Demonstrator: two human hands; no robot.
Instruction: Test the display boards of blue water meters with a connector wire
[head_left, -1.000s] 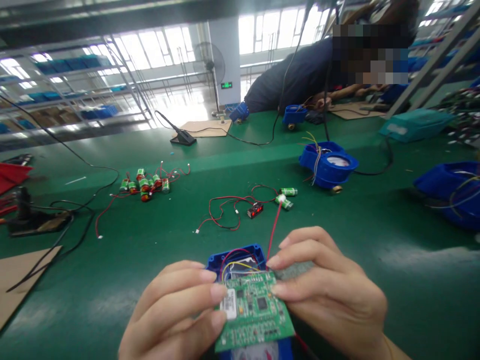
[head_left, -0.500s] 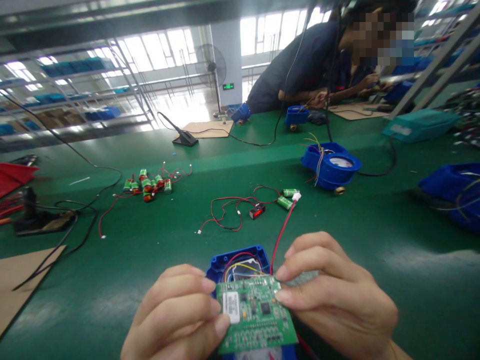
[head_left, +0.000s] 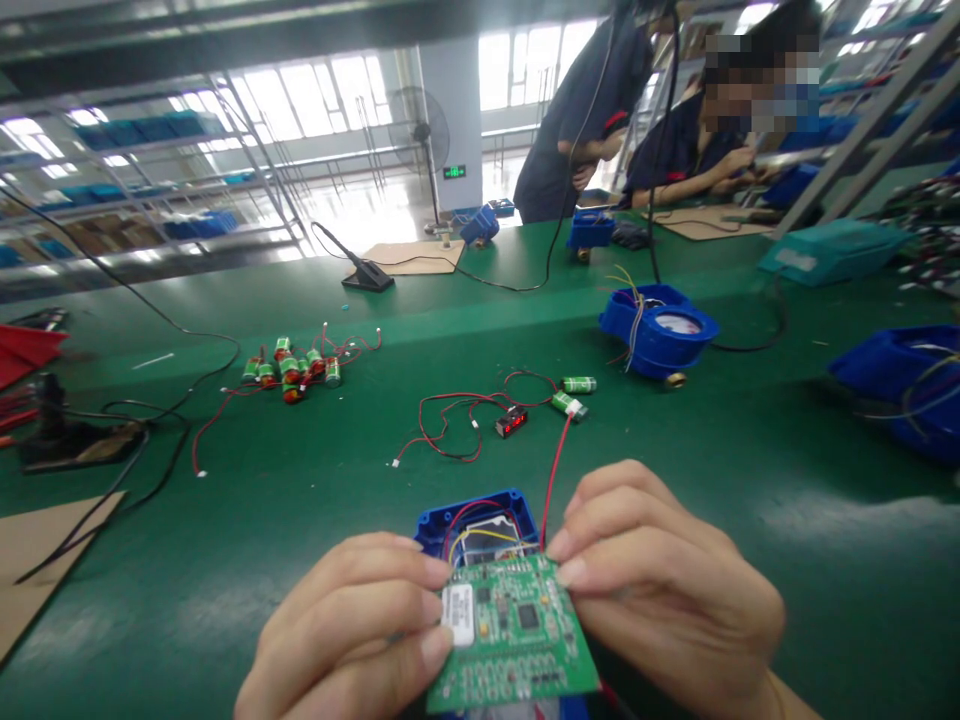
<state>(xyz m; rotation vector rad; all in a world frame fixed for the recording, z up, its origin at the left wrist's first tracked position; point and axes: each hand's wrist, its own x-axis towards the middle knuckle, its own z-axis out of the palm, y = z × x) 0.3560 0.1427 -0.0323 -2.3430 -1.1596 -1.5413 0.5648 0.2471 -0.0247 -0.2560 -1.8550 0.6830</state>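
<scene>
Between my two hands is a green circuit board (head_left: pixel 517 630) with a white label and a dark chip. My left hand (head_left: pixel 360 630) pinches its left edge, thumb near the label. The fingertips of my right hand (head_left: pixel 660 590) close on its upper right corner, where a red wire (head_left: pixel 553 480) rises to a white connector (head_left: pixel 574 408). Below and behind the board sits a blue meter housing (head_left: pixel 435 525), mostly hidden, with red, yellow and white wires inside.
A small red-lit display (head_left: pixel 512 422) with wires lies ahead, near two green batteries (head_left: pixel 579 384). Wired batteries (head_left: pixel 291 368) are piled at left. Blue meters (head_left: pixel 660 330) stand at right. A soldering-iron stand (head_left: pixel 52 430) is at left. Two people (head_left: pixel 577 110) are across the table.
The board stays in both hands and has tilted slightly. The white connector has swung a little left and down. One person across the table has straightened up, showing another behind.
</scene>
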